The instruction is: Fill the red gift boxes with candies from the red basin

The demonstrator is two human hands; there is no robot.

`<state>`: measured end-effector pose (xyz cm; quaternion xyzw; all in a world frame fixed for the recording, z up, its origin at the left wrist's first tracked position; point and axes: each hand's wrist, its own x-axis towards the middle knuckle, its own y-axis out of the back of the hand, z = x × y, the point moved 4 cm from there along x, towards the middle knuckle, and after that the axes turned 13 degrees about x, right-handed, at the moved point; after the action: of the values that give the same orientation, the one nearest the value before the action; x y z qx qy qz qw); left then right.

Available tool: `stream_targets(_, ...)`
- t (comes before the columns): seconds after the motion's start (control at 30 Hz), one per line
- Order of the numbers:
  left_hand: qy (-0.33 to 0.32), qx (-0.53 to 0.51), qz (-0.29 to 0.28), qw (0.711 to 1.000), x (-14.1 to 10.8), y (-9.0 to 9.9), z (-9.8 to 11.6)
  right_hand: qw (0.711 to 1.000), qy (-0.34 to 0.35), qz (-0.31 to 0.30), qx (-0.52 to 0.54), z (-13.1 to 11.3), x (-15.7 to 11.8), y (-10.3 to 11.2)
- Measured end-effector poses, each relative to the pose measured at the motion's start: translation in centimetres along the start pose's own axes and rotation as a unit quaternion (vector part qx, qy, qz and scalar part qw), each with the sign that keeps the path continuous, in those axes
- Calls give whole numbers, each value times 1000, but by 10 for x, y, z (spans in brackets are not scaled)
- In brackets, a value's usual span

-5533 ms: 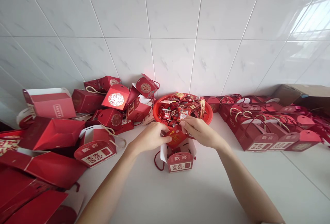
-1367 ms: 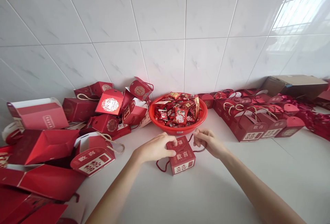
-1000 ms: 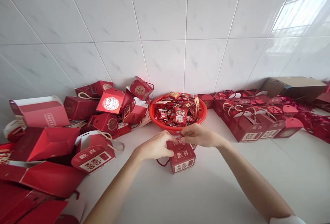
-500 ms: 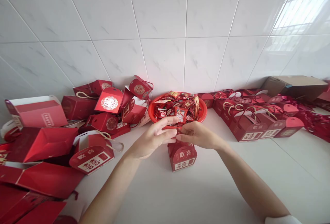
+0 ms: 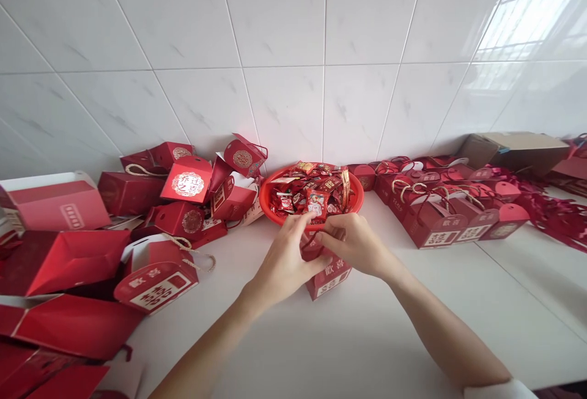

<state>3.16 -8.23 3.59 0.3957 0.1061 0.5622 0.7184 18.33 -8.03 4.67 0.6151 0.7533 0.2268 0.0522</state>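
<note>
A small red gift box [image 5: 328,278] with pale lettering stands on the white tabletop in front of me, turned a little. My left hand [image 5: 287,258] grips it from the left, thumb across the front and fingers behind. At its top, my right hand [image 5: 355,243] is closed in a pinch on the dark red cord handle [image 5: 312,240]; the fingertips are partly hidden. Just behind both hands sits a red plastic basin [image 5: 360,202] heaped with wrapped sweets [image 5: 316,196].
On the left lies a loose pile of red boxes [image 5: 76,258], several open or tipped over. Rows of closed red boxes with cord handles [image 5: 435,227] stand at the right. Behind them are a cardboard box [image 5: 513,148] and dark red ribbons [image 5: 550,215]. A tiled wall [image 5: 279,111] backs the table.
My left hand has come down from above the box onto its left side. My right hand has stayed at the top, its fingers now at the cord. The box has turned slightly.
</note>
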Motion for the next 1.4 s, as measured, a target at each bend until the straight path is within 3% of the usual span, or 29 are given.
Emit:
stream_targets(0.23, -28, 113, -93, 989, 5, -32, -16, 998, -16, -29, -45, 5, -1, 1)
stream_targets(0.47, -33, 69, -77, 994, 8, -47, -23, 999, -25, -25, -39, 17, -4, 18)
stream_targets(0.63, -69, -36, -28, 997, 4, -52, -14, 999, -7, 41, -10, 18, -25, 53)
stream_targets(0.7, -82, -79, 12, 993, 0, -58, -15, 996, 4, 86, 20, 17, -40, 72)
stream_targets(0.77, -80, -116, 17, 990, -3, -70, -21, 986, 15, 153, 57, 19, -58, 94)
stream_targets(0.87, -39, -152, -44, 987, -8, -97, -37, 945, 46, 308, 101, 26, -89, 132)
stream_targets(0.97, -2, -139, -117, 983, -12, -121, -50, 861, 89, 484, 128, 38, -122, 168)
stream_targets(1.03, -1, -122, -144, 982, -13, -130, -53, 812, 97, 558, 142, 47, -140, 186)
stream_targets(1.23, -31, -96, -151, 983, -12, -130, -53, 750, 30, 657, 72, 82, -174, 226)
stream_targets(1.4, -49, -82, -156, 983, -13, -131, -52, 741, 19, 672, 9, 108, -179, 258)
